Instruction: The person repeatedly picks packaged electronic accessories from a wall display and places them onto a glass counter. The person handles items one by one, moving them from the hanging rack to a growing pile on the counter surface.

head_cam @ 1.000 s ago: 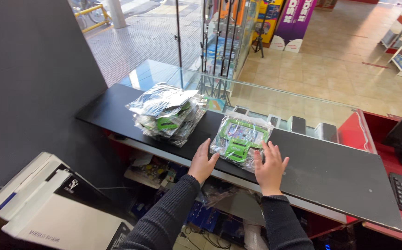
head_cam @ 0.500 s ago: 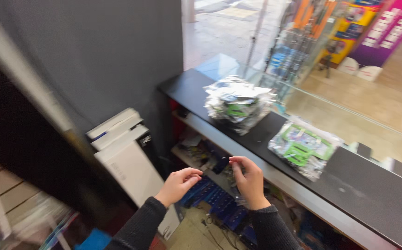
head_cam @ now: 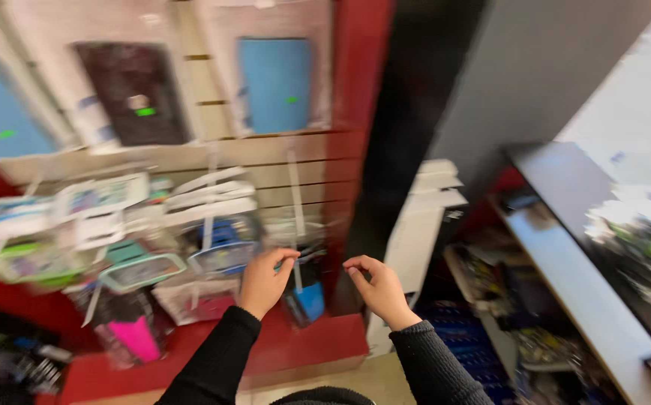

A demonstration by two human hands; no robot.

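Both hands are raised with fingers loosely curled and nothing held: the left hand (head_cam: 264, 281) beside a hanging clear packet (head_cam: 224, 255) holding something blue, the right hand (head_cam: 378, 289) near a white box (head_cam: 419, 225). Blurred green-and-white packets (head_cam: 640, 240) lie on the black counter (head_cam: 565, 187) at right.

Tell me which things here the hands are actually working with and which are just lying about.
In hand:
left hand and right hand, both empty, raised toward the hanging packets on the slat wall

Lying about:
white boxes
black counter
packets on counter
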